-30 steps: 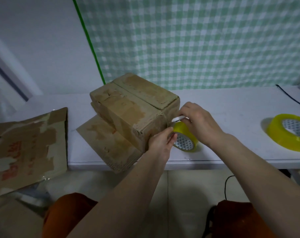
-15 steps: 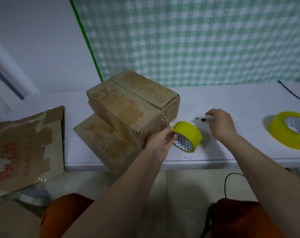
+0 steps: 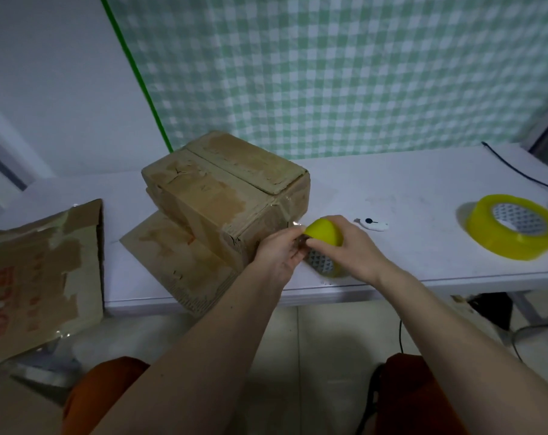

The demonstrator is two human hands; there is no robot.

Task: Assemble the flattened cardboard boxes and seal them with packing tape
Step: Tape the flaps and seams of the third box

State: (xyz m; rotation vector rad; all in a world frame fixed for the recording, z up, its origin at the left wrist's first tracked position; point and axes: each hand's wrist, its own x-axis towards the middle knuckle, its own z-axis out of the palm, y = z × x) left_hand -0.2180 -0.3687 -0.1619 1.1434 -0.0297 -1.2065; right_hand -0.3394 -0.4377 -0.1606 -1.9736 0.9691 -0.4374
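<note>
Head view: both hands on the small tape roll (image 3: 326, 235) at the table's (image 3: 423, 277) front edge, just right of the box (image 3: 225, 196). Right hand (image 3: 351, 246) wrapped over the roll, left hand (image 3: 282, 249) pinching at its near side. White cutter (image 3: 373, 224) lying just behind. Bigger roll (image 3: 514, 230) far right, cable (image 3: 523, 174) behind it. Flat cardboard (image 3: 40, 274) leaning at left, another flat piece (image 3: 178, 262) under the box.

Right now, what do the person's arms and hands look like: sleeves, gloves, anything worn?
Both forearms are bare up to the frame's edge: no sleeves in view. The left hand and right hand show no gloves, rings, watch or markings.
</note>
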